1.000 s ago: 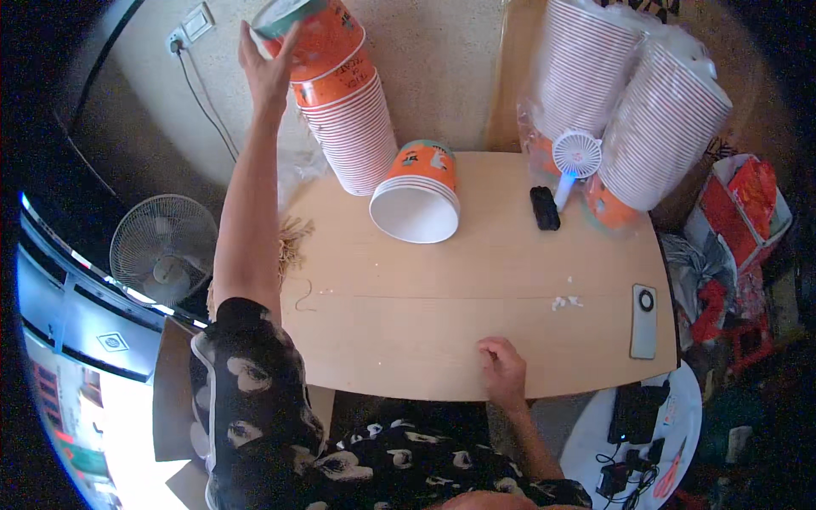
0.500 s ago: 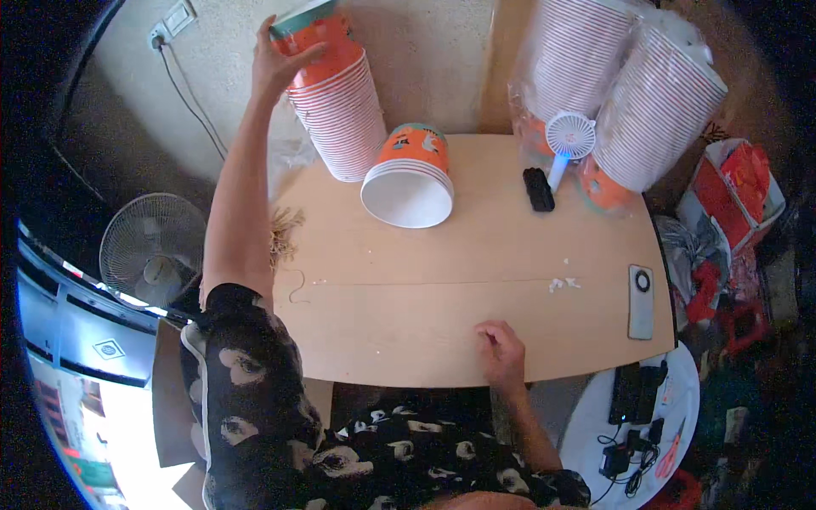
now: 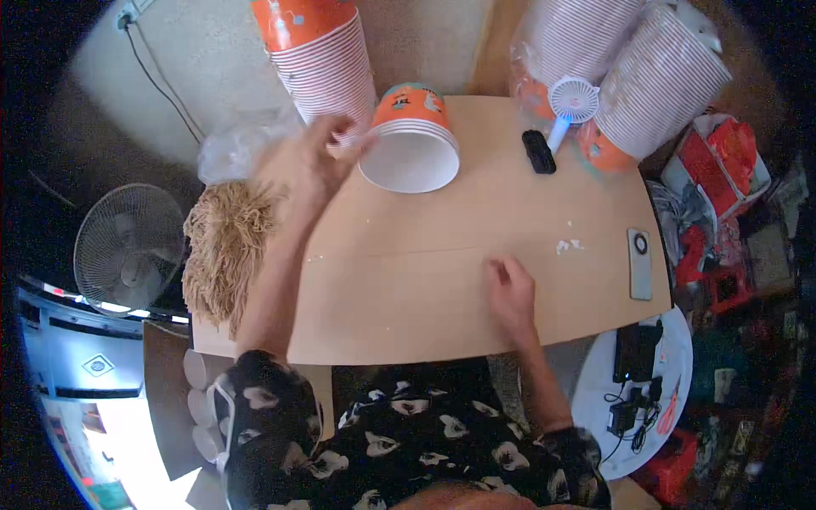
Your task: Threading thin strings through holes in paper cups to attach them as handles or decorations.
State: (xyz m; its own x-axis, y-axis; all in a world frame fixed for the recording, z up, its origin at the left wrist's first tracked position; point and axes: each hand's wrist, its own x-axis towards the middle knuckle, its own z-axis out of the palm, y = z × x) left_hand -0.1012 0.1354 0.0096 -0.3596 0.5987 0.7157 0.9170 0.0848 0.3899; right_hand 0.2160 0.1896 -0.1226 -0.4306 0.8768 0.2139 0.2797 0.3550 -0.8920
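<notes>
Cups dominate the head view, the only one: a small nested stack of orange paper cups (image 3: 411, 136) lies on its side at about twelve o'clock on the wooden table (image 3: 476, 280), its white mouth facing the person. The left hand (image 3: 316, 166), blurred, pinches the stack's rim at its nine o'clock side, the fingers closed on what looks like the outermost cup's lip. The right hand (image 3: 510, 293) rests loosely curled on the bare tabletop at five o'clock of the stack, grasping nothing. The likely slip, as I judge it, is that a pull on the thin rim drags the whole nest along or crumples the lip, since nothing steadies the far end; the round stack could also roll toward the tall cup stack (image 3: 319, 55) at its eleven o'clock. Counted: one lying stack, one tall orange-topped stack, two bagged white stacks (image 3: 629, 68) at two o'clock, one handheld fan (image 3: 571, 102), one black remote (image 3: 538, 151), one phone (image 3: 639, 263), one floor fan (image 3: 127, 251), one heap of straw-like filler (image 3: 225, 246).
</notes>
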